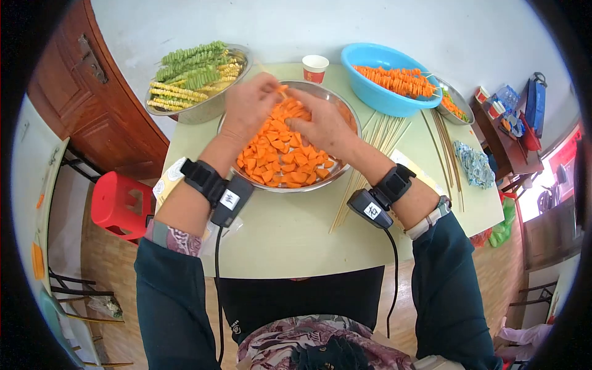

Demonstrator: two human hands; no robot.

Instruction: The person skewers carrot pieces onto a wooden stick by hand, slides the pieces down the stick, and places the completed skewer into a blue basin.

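Two hands over one steel bowl (343, 163) of carrot slices (280, 154), set mid-table just past the wrist sensors. Left hand (246, 106) closed in a pinch, fingers curled around the near end of a thin bamboo skewer (266, 71) that juts out past the knuckles. Right hand (324, 126) also pinched shut, thumb and fingertips pressing a carrot slice (282, 90) at the point where both hands meet; exact grip partly hidden by the knuckles.

To do this well, by the look of it: keep skewer steady and level over the bowl, centre each slice on the tip, push with fingertips clear of the point, slide pieces snug together.

Beside the bowl on the right, loose bamboo skewers (370, 157) fanned across the pale green table (290, 237). Further right, a patterned cloth (475, 163). Beyond, a paper cup (315, 68), a blue basin (370, 92) with finished carrot skewers (398, 80), and a steel tray (203, 108) of green and yellow skewered pieces (191, 74). Red stool (120, 203) off to the left.
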